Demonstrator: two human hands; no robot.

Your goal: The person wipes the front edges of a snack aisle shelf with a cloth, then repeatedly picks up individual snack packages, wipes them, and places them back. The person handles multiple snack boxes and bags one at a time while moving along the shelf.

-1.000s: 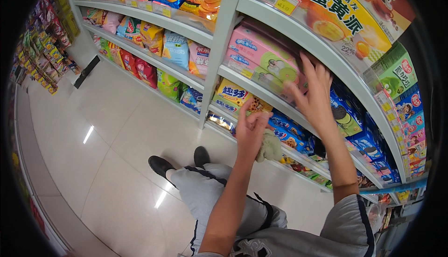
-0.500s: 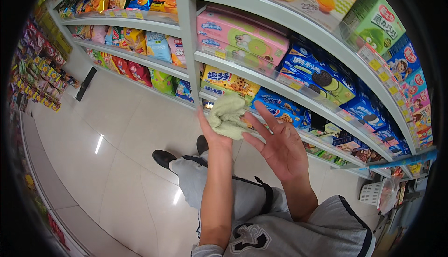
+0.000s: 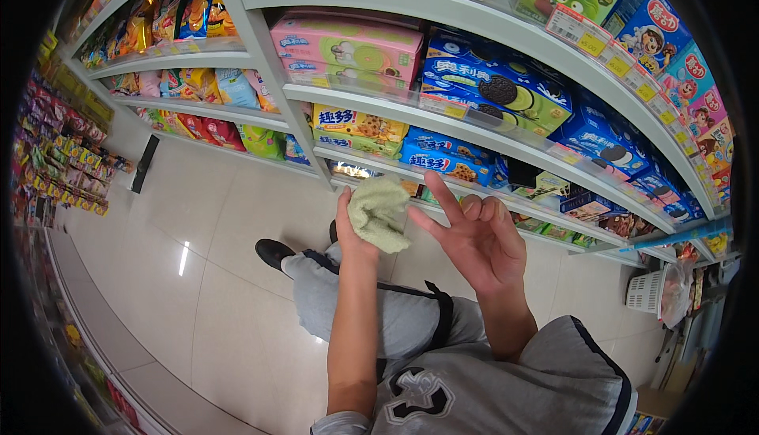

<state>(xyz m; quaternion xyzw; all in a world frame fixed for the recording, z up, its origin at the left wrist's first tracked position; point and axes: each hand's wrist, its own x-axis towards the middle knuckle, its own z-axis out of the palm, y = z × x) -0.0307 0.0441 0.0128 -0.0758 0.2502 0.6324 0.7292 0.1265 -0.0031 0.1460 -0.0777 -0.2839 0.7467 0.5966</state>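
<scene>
A crumpled pale green cloth [image 3: 381, 207] rests in my left hand [image 3: 353, 239], its fingers mostly hidden behind the fabric. To the right of the cloth and apart from it, my right hand [image 3: 484, 249] is raised with the palm showing. Two of its fingers stretch out and apart while the others bend toward the palm; nothing is in it. Beyond both hands are a yellow cookie pack [image 3: 360, 128] and blue cookie packs [image 3: 447, 157] on a low shelf.
Shelving [image 3: 379, 91] curves across the far side, holding pink biscuit boxes [image 3: 348, 46], blue biscuit boxes [image 3: 494, 83] and bagged snacks [image 3: 202, 83]. Hanging packets [image 3: 67, 158] are at the far left. A white basket [image 3: 644, 291] stands at the right. Tiled floor [image 3: 229, 261] lies below.
My view has shifted, so the shelves sit farther left. My right hand's fingers have bent more, with two still stretched out. The cloth stays in my left hand.
</scene>
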